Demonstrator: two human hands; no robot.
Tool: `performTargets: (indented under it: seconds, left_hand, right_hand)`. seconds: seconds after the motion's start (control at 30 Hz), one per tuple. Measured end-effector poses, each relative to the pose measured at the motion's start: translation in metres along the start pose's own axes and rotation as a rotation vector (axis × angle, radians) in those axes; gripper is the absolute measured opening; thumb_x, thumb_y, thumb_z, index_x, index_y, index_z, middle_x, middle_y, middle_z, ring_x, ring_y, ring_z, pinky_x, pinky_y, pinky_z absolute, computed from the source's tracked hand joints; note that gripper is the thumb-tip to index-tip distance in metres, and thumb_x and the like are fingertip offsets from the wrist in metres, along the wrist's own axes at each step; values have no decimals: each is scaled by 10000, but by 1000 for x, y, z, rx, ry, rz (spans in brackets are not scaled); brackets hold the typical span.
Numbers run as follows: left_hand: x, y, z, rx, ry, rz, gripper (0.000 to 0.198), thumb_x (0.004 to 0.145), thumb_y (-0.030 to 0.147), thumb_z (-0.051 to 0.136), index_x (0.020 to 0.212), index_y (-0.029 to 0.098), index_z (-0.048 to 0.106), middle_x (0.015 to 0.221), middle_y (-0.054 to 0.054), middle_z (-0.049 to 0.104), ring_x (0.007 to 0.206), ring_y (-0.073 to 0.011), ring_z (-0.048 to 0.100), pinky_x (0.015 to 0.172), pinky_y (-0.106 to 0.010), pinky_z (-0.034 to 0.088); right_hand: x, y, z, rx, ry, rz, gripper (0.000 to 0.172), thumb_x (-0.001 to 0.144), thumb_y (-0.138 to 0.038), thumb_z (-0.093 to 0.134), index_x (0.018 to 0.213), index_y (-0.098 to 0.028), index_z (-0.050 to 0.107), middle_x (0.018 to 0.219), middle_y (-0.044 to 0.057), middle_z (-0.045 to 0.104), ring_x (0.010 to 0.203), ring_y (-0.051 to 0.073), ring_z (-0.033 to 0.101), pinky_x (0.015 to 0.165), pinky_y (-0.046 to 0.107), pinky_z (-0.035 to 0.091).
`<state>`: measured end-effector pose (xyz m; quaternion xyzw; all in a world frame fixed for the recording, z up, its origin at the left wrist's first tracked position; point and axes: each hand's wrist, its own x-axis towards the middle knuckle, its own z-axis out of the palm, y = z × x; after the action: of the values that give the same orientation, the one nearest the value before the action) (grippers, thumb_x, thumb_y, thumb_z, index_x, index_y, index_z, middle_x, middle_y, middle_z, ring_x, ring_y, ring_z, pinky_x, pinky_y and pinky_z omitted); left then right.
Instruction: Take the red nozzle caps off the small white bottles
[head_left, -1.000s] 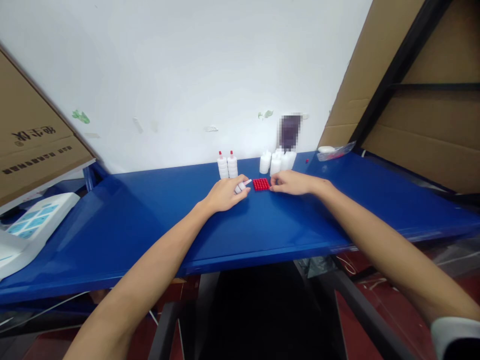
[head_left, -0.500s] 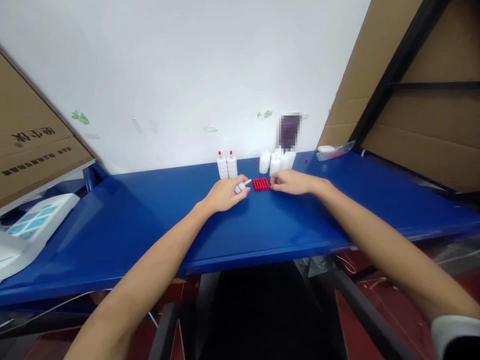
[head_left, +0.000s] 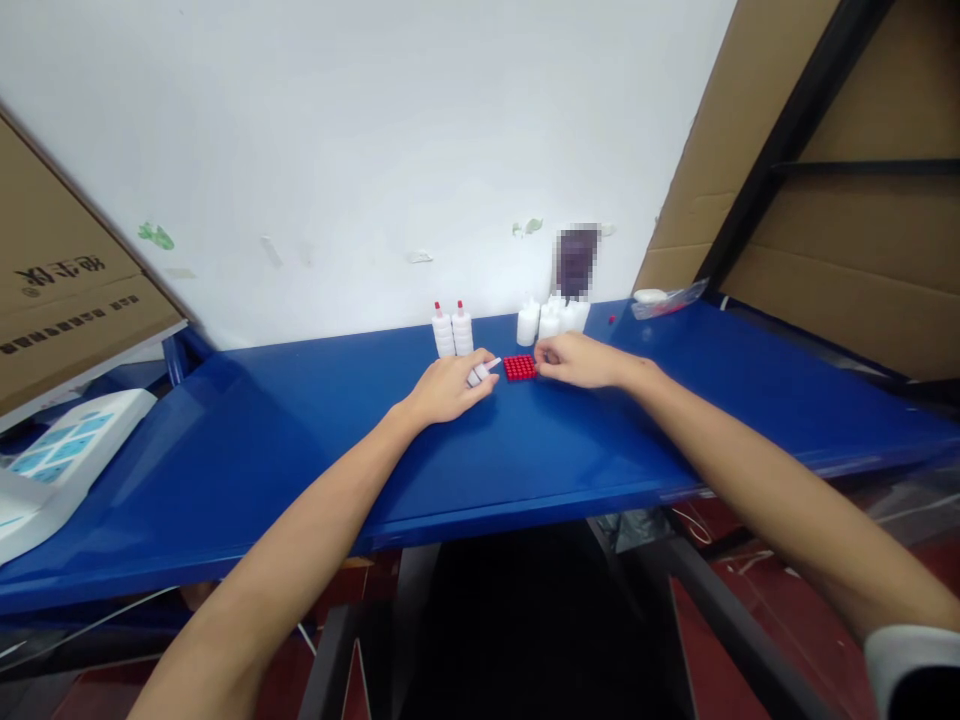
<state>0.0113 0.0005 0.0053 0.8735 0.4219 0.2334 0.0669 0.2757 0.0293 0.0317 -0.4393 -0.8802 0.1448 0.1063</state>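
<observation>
My left hand (head_left: 448, 388) is wrapped round a white bottle (head_left: 478, 374), which lies tilted with its bare nozzle pointing right. A compact block of small red caps (head_left: 520, 367) sits between my hands on the blue table (head_left: 315, 420). My right hand (head_left: 574, 360) is at the right edge of the caps, its fingers closed together; anything between the fingertips is too small to make out. Behind my left hand two white bottles (head_left: 452, 333) with red tips stand upright. Several white bottles (head_left: 550, 319) without red tips stand behind my right hand.
A single red cap (head_left: 612, 319) and a clear plastic bag (head_left: 670, 299) lie at the back right. On the left are a white device with blue panels (head_left: 71, 440) and a cardboard box (head_left: 67, 270). The white wall (head_left: 337, 150) rises behind the table.
My right hand has shifted slightly left against the edge of the red caps. My left hand still holds the bottle in much the same place.
</observation>
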Motion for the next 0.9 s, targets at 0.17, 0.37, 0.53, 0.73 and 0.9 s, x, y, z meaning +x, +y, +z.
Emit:
performTargets:
  seconds: [0.17, 0.37, 0.53, 0.73, 0.9]
  left_hand:
    - [-2, 3, 1, 11, -8, 31, 395, 991, 499, 474, 1252, 233, 602, 921, -38, 733, 747, -200, 658, 699, -309, 471]
    - [-3, 7, 0, -12, -47, 84, 463, 1007, 542, 451, 1333, 225, 535, 971, -60, 722, 799, -226, 677, 731, -332, 489]
    - [-2, 4, -1, -30, -30, 10, 553, 1017, 531, 436, 1480, 230, 431, 929, -65, 713, 821, -238, 682, 769, -356, 510]
    - [0, 0, 0, 2, -44, 15, 415, 1004, 441, 447, 1332, 230, 589, 915, -55, 727, 779, -220, 674, 754, -351, 505]
    - [0, 0, 0, -8, -43, 8, 407, 997, 429, 456, 1316, 225, 605, 918, -55, 735, 785, -219, 681, 747, -345, 505]
  right_hand:
    - [-6, -23, 6, 143, 226, -167, 328, 1009, -466, 435, 955, -192, 608, 686, 9, 606, 625, 156, 521, 637, 288, 354]
    - [-5, -41, 17, 110, 162, -261, 293, 1019, -444, 420, 966, -199, 571, 763, 29, 626, 656, 165, 528, 654, 298, 348]
    - [-1, -13, 6, 106, 402, -112, 277, 1025, -393, 355, 912, -213, 532, 778, 41, 612, 718, 200, 535, 709, 315, 358]
    - [4, 28, -2, -24, 417, 117, 234, 975, -328, 392, 838, -208, 538, 808, 81, 647, 751, 225, 544, 720, 325, 342]
    - [9, 29, 7, -34, 365, 154, 228, 951, -337, 466, 865, -186, 614, 764, 73, 660, 737, 215, 573, 710, 310, 372]
